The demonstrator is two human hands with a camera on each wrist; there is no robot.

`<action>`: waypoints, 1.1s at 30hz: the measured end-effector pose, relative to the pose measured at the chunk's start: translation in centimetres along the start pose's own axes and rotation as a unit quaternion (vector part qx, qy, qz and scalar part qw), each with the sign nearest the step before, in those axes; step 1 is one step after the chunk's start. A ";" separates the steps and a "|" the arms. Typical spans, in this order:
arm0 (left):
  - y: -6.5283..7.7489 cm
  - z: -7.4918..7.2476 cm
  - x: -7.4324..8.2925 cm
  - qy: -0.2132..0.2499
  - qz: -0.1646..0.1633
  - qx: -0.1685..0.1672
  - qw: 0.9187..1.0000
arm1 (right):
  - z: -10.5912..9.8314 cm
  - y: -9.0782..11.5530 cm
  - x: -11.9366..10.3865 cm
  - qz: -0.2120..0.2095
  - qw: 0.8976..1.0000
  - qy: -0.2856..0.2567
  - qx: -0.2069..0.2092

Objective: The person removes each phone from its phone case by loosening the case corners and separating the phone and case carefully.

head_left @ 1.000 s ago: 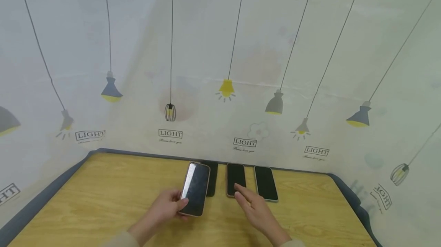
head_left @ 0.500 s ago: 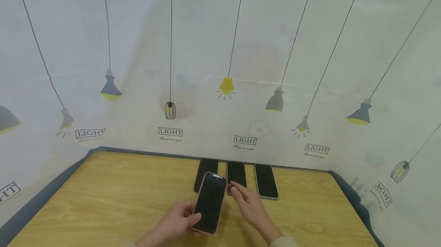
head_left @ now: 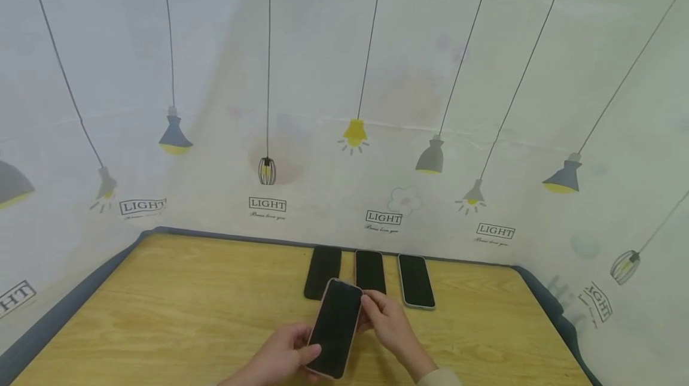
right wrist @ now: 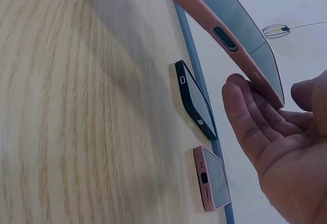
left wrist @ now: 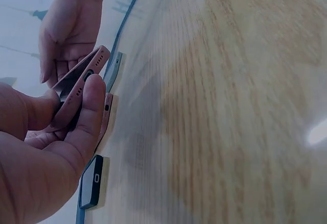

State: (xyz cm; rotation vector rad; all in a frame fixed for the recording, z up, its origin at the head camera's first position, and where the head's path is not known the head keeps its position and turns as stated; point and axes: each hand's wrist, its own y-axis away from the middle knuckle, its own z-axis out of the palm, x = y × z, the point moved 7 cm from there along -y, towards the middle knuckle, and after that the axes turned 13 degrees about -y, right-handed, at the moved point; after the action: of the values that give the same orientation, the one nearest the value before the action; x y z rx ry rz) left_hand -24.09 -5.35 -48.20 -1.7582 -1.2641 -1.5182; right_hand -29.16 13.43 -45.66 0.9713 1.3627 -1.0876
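Note:
My left hand [head_left: 282,350] holds a smartphone [head_left: 335,332] in a pink case by its lower end. The thumb lies along the screen's side edge and the fingers go behind. The phone is tilted, raised off the table, with its dark screen facing me. At its upper right corner is my right hand [head_left: 393,323]. In the right wrist view, the right fingers [right wrist: 237,89] reach under that corner, while the thumb stands slightly off it. Behind, a black phone [head_left: 322,269], a pink-cased phone [head_left: 369,266] and a pale-edged phone [head_left: 416,281] lie in a row.
The wooden table [head_left: 188,302] has a dark blue border [head_left: 231,236] at its back edge. A pale cloth wall [head_left: 323,45] printed with hanging lamps rises right behind the row of phones and along both sides.
My left hand has brought the phone right and nearer to me, uncovering the black phone. My right hand has moved slightly nearer to me, and its fingers now meet the phone's upper corner.

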 end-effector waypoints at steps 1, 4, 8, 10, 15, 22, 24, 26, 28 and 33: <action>0.0 0.1 0.0 0.004 0.003 -0.001 1.000 | 0.0 0.0 0.1 0.007 1.000 -0.008 0.000; 0.1 0.3 0.1 0.012 0.010 0.000 1.000 | 0.0 0.0 0.2 0.021 1.000 -0.021 0.006; 0.2 0.5 0.2 0.006 0.036 0.005 0.999 | -0.1 0.0 0.1 0.035 0.999 -0.016 0.019; 0.1 0.6 0.2 0.000 0.049 0.003 0.999 | 0.0 0.0 0.0 0.037 0.999 -0.014 0.023; 0.0 0.7 0.4 0.014 0.049 -0.015 0.999 | 0.3 -0.1 -0.2 0.044 0.998 -0.011 0.033; 0.5 1.1 0.9 0.070 0.055 -0.020 0.996 | 0.4 -0.2 -0.4 0.050 0.998 -0.022 0.044; 0.5 1.1 1.0 0.070 0.057 -0.016 0.996 | 0.4 -0.2 -0.4 0.050 0.997 -0.027 0.047; 0.5 1.1 1.1 0.069 0.058 -0.012 0.996 | 0.5 -0.2 -0.6 0.047 0.997 -0.031 0.052; 0.4 1.2 1.2 0.067 0.059 -0.009 0.996 | 0.5 -0.2 -0.7 0.042 0.997 -0.030 0.060; 0.3 1.3 1.6 0.061 0.062 -0.006 0.996 | 0.3 -0.1 -1.0 0.031 0.996 -0.015 0.083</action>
State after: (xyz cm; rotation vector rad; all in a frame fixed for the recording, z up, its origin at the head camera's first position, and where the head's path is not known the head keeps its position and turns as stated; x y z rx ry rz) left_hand -23.28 -3.93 -47.00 -1.6903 -1.0677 -1.5387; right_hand -29.06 13.13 -44.65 1.1063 1.2250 -1.1777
